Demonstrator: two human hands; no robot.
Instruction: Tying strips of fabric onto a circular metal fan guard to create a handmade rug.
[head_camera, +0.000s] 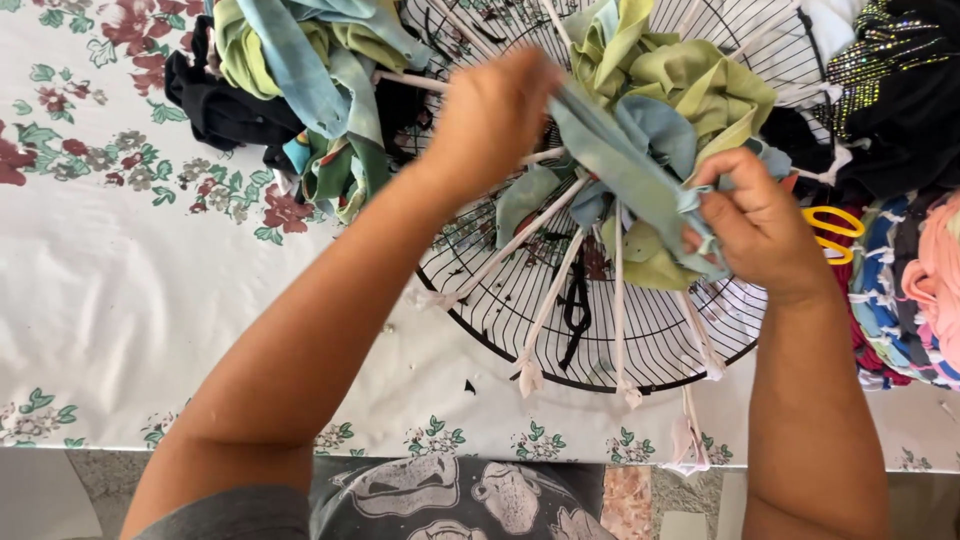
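Note:
A round black wire fan grille (560, 330) lies flat on the table, with white cloth strips (545, 300) tied across it like spokes. A blue-green cloth strip (625, 165) stretches between my hands over the grille's centre. My left hand (490, 115) grips its upper end near the hub. My right hand (755, 225) pinches its lower end at the right. Bunched green and blue fabric (690, 85) sits woven around the hub.
A floral white tablecloth (110, 270) covers the table. A pile of green, blue and black cloth (290, 80) lies at the upper left. Yellow-handled scissors (835, 230), a black sequinned garment (900, 90) and a braided multicoloured piece (905, 290) lie at right.

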